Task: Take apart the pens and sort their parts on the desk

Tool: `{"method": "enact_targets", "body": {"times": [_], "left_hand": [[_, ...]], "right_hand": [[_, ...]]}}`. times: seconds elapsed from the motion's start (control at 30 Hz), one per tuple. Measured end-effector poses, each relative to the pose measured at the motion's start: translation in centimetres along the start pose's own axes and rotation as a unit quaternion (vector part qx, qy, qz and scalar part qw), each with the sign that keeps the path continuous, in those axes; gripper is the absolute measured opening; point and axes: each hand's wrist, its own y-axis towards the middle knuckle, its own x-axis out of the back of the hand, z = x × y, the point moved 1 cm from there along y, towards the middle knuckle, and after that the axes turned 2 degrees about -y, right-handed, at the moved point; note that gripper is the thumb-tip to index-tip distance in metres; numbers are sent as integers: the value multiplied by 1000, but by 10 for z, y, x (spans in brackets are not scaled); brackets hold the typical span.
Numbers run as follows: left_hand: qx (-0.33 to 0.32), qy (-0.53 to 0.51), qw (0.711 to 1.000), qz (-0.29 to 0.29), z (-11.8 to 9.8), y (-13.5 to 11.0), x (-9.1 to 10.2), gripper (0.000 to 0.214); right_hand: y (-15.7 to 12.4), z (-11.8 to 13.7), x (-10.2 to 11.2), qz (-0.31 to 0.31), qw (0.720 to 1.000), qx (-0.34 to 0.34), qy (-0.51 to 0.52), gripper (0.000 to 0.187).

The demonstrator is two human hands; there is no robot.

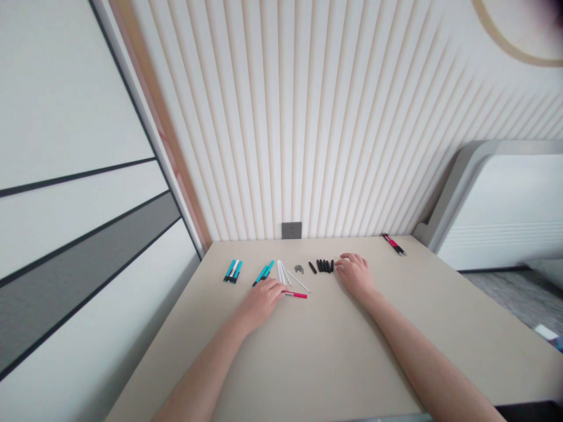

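My left hand rests low over the table, its fingers closed on the left end of a pink pen that points right. Just beyond it lie blue pens and thin white pen refills, one of them slanting toward the pink pen. My right hand is on the table with its fingers loosely curved and apart, beside a row of short black pen parts. One more black piece lies left of that row. Small grey pieces sit between the refills and the black parts.
A group of blue and white pens lies at the table's left. Red and black pens are at the back right. Behind the table stands a ribbed wall with a dark socket; a white cabinet borders the left.
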Motion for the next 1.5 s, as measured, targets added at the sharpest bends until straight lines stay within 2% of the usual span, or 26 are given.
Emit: {"method": "enact_targets", "body": {"times": [0.13,0.33,0.63,0.9,1.5], "left_hand": [[1,6,1000,2,0,0,1,24],[-6,4,1000,-6,3,-1,1,25],[2,2,1000,-18,3,-2,1,23],[0,5,1000,-17,0,-1,3,23],[10,13,1000,-19,2,0,4,22]], "right_hand": [[1,1,0,-6,999,-10,50,15],[2,11,3,3,981,6,194,16],[-19,63,15,73,931,110,340,13],[-27,85,23,92,916,131,368,17],[-25,86,30,99,913,128,375,26]]}}
